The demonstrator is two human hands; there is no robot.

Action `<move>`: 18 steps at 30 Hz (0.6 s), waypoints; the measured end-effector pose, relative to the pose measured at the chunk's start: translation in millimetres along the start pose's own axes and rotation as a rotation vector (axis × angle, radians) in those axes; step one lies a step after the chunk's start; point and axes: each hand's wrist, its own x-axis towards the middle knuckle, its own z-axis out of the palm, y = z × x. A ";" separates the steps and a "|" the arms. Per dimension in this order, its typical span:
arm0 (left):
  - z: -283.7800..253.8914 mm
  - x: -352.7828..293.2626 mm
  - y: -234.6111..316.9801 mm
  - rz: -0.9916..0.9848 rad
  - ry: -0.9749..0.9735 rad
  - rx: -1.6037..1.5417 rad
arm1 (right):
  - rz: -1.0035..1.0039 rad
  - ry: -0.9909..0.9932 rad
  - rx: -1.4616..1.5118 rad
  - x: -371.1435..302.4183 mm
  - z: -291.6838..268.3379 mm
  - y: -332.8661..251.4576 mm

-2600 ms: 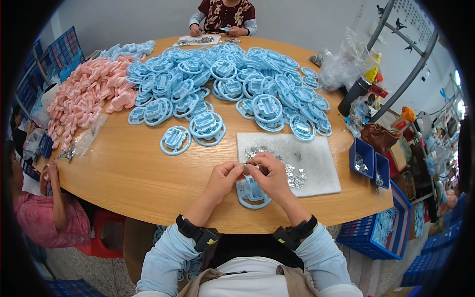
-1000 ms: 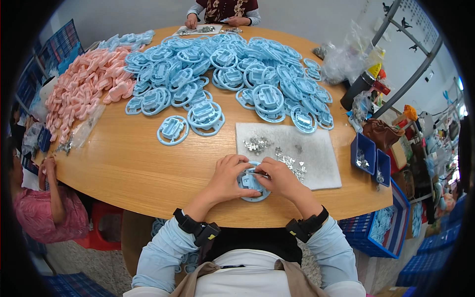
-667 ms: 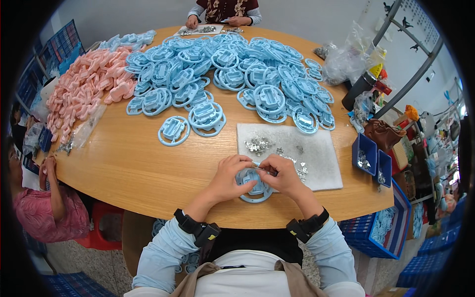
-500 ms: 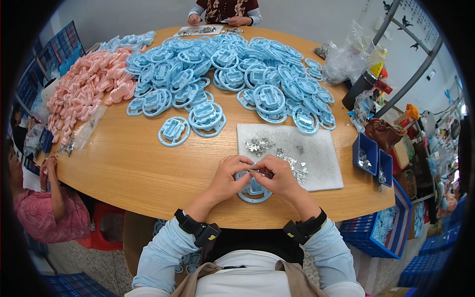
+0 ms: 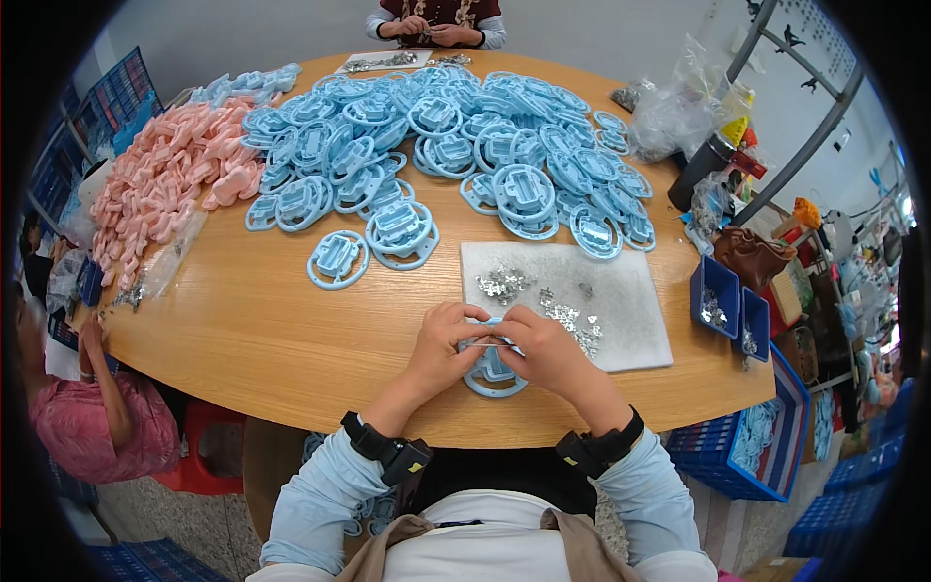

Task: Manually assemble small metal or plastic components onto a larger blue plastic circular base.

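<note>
A light-blue round plastic part [image 5: 497,392] lies on the table's near side beneath my hands, its upper portion partly covered by fingers. My left hand [image 5: 444,347] pinches at its left side. Opposite it, my right hand [image 5: 548,349] is closed too, thumb and fingertips meeting the left ones. A thin, pale rod-like piece [image 5: 484,344] runs between the fingertips, just above the blue part; its ends are hidden. Right beside my hands lies a white foam pad [image 5: 630,320] with small silver metal pieces [image 5: 505,283] in loose heaps.
Across the table [image 5: 262,320] spreads a big heap of blue plastic parts [image 5: 330,145]; pink pieces [image 5: 175,165] are piled at the left. Two blue bins [image 5: 716,301] with metal bits stand at the right edge, near a dark bottle [image 5: 700,173]. Co-workers sit opposite and left.
My hands stay pinched together over the blue part, shifted very slightly; the thin piece shows more plainly. The person opposite has brought both hands together.
</note>
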 end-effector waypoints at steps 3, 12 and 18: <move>2.1 -1.8 -2.1 -0.016 0.017 0.016 | 0.014 -0.001 0.038 -4.1 2.2 5.4; -1.1 -2.4 11.1 -0.021 -0.191 0.205 | 0.016 0.016 0.014 -9.5 9.4 22.3; 3.8 -4.0 8.6 -0.034 -0.198 0.214 | 0.074 -0.044 -0.352 -13.6 24.8 7.1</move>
